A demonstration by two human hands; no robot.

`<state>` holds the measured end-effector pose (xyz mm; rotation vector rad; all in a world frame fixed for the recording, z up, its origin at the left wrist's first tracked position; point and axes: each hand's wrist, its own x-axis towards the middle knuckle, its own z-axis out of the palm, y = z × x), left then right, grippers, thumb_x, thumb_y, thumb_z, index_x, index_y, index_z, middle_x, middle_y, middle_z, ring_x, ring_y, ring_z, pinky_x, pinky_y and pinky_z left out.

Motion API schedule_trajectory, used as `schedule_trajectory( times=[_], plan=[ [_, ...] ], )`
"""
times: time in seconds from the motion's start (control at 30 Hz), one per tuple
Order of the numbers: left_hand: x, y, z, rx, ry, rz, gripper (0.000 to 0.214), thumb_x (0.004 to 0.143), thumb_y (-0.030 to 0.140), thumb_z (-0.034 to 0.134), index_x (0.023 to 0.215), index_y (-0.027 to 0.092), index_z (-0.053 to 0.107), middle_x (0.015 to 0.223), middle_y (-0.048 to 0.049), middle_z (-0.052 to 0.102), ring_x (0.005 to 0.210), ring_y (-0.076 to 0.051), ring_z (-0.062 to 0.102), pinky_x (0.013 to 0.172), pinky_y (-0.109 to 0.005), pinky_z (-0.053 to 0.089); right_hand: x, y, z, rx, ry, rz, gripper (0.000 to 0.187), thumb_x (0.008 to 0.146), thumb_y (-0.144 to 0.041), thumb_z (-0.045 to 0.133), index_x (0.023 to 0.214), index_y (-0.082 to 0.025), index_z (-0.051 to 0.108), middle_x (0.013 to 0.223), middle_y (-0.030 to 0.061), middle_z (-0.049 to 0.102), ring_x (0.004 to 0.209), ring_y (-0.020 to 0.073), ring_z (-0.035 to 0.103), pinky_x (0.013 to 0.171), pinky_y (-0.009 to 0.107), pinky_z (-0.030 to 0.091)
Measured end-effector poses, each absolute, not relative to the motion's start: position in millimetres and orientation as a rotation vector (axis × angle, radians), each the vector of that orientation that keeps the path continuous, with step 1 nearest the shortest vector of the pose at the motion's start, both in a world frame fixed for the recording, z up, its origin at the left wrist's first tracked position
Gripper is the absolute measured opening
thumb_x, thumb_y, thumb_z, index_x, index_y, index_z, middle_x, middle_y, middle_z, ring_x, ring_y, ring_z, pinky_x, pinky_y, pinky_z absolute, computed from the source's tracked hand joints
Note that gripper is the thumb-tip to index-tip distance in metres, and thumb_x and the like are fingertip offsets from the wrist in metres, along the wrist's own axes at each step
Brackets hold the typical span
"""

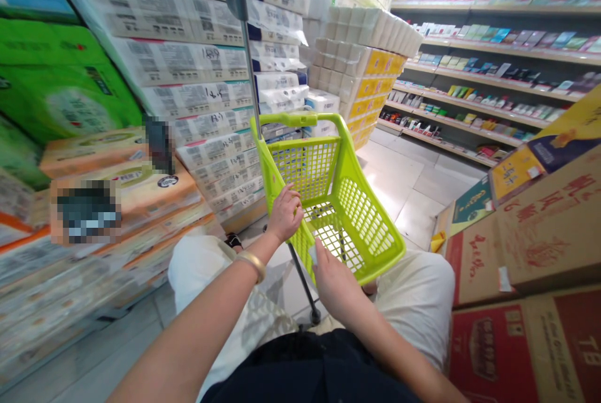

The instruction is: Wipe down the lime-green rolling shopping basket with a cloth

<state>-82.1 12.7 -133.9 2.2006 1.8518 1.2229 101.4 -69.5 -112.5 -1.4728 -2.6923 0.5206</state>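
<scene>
A lime-green shopping basket (375, 221) with perforated walls stands between my knees on a metal frame with a tall pole. Nothing lies inside it. My left hand (285, 214), a gold bangle at its wrist, grips the basket's near left rim with the fingers curled over the edge. Lower along the same side, my right hand (337, 284) is closed and pressed against the outer edge. A bit of white cloth or tissue (313, 255) shows at its fingertips, mostly hidden by the hand.
Stacked white paper packs (188, 65) rise at the left, with orange packs (164, 193) beside my left leg. Cardboard cartons (549, 221) stand close on the right. Shelves of small boxed goods (498, 59) line the back, beyond tiled floor (399, 171).
</scene>
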Motion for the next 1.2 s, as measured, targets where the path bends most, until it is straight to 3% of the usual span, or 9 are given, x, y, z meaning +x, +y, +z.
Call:
schedule_trajectory(
  times=[0.2,0.47,0.83,1.03,1.2],
  plan=[
    [-85,10,-133,2.228,1.85,1.183,0.007,0.078,0.021,0.049,0.073,0.022,0.053,0.107,-0.0065,0.059,0.135,-0.027,0.035,0.112,-0.051,0.033,78,-48,-106,-1.406,-2.683,0.464,0.062,0.089,-0.012,0.036,0.149,-0.008,0.022,0.137,0.0222,0.049,0.118,0.0273,0.056,0.093,0.037,0.047],
    [-83,11,-137,2.221,1.871,1.216,0.007,0.078,0.02,0.047,0.074,0.022,0.052,0.108,-0.0072,0.058,0.135,-0.026,0.034,0.112,-0.048,0.033,118,-88,-119,-1.494,-2.715,0.476,0.058,0.092,-0.013,0.036,0.149,-0.006,0.023,0.142,0.0224,0.044,0.124,0.0258,0.052,0.1,0.035,0.044],
    [-79,10,-142,2.266,1.863,1.256,0.006,0.078,0.019,0.046,0.074,0.022,0.049,0.104,-0.0083,0.057,0.135,-0.027,0.033,0.112,-0.047,0.033,74,-41,-100,-1.426,-2.685,0.502,0.06,0.09,-0.012,0.036,0.149,-0.006,0.022,0.131,0.0236,0.054,0.114,0.0272,0.058,0.09,0.037,0.048],
    [-79,8,-144,2.281,1.85,1.265,0.005,0.079,0.02,0.045,0.076,0.022,0.049,0.105,-0.0075,0.056,0.134,-0.028,0.035,0.111,-0.049,0.034,102,-69,-115,-1.447,-2.663,0.476,0.058,0.093,-0.018,0.037,0.149,-0.012,0.024,0.139,0.0197,0.049,0.12,0.0259,0.055,0.094,0.033,0.046],
    [-74,4,-145,2.263,1.849,1.31,0.006,0.079,0.02,0.045,0.077,0.022,0.05,0.105,-0.0077,0.055,0.134,-0.028,0.035,0.11,-0.05,0.034,115,-84,-116,-1.5,-2.655,0.511,0.058,0.092,-0.015,0.037,0.148,-0.009,0.025,0.134,0.0214,0.052,0.115,0.0253,0.058,0.093,0.033,0.046]
  ],
)
